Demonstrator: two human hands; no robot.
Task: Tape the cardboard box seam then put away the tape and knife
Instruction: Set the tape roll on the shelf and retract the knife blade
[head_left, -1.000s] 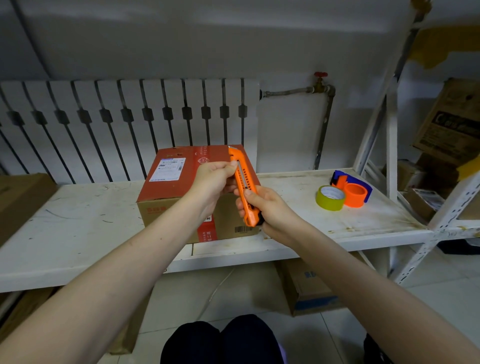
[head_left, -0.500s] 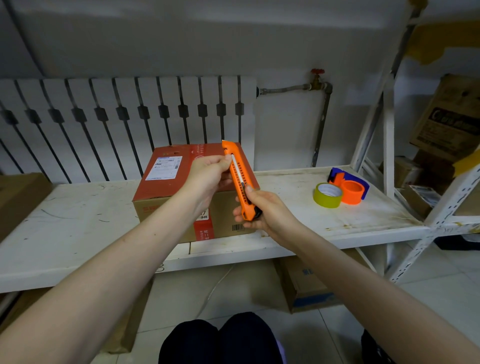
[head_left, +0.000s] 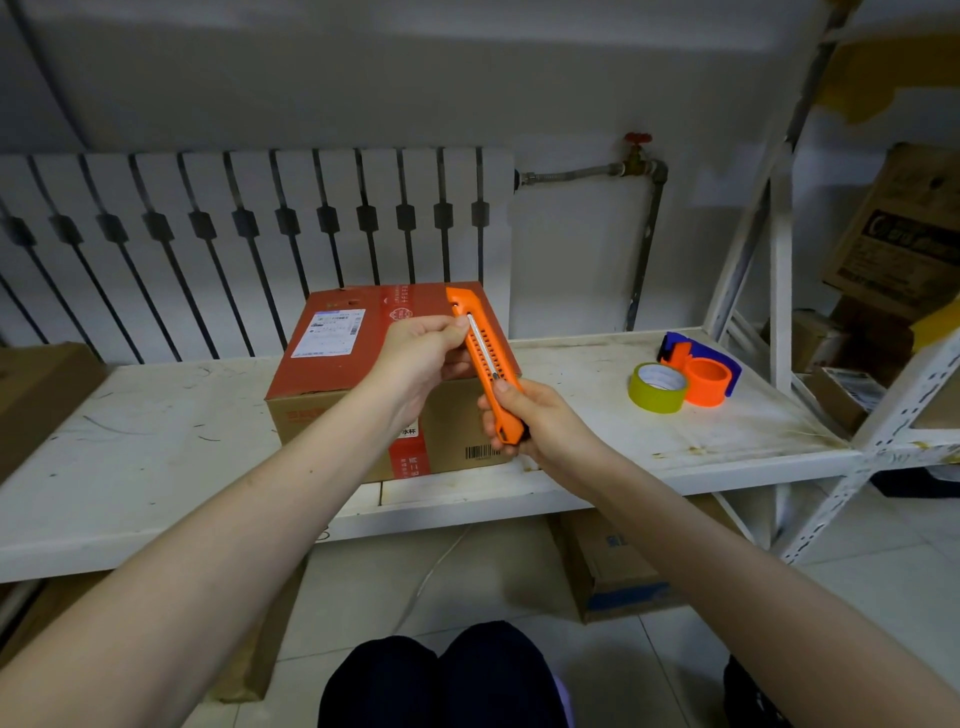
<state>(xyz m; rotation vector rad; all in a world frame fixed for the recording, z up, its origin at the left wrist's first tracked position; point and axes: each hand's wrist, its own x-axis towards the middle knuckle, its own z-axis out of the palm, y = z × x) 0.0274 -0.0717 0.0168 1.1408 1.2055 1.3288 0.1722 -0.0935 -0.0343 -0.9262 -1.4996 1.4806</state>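
Note:
An orange utility knife (head_left: 484, 358) is held upright and tilted in front of the cardboard box (head_left: 337, 364), which has a red top and a white label. My right hand (head_left: 524, 421) grips the knife's lower end with the thumb on its slider. My left hand (head_left: 421, 358) pinches the knife near its upper end. I cannot see a blade sticking out. A yellow-green tape roll (head_left: 657, 387) lies on the shelf to the right, beside an orange and blue tape dispenser (head_left: 698, 370).
The box sits on a scuffed white shelf (head_left: 130, 467) in front of a white radiator (head_left: 234, 234). A white rack upright (head_left: 779, 270) and stacked cartons (head_left: 904, 228) stand on the right. More cartons (head_left: 613, 571) lie under the shelf. My knees (head_left: 441, 680) are below.
The knife and both hands have stayed in front of the box, shifting slightly. My right thumb has slid a little along the knife's slider track.

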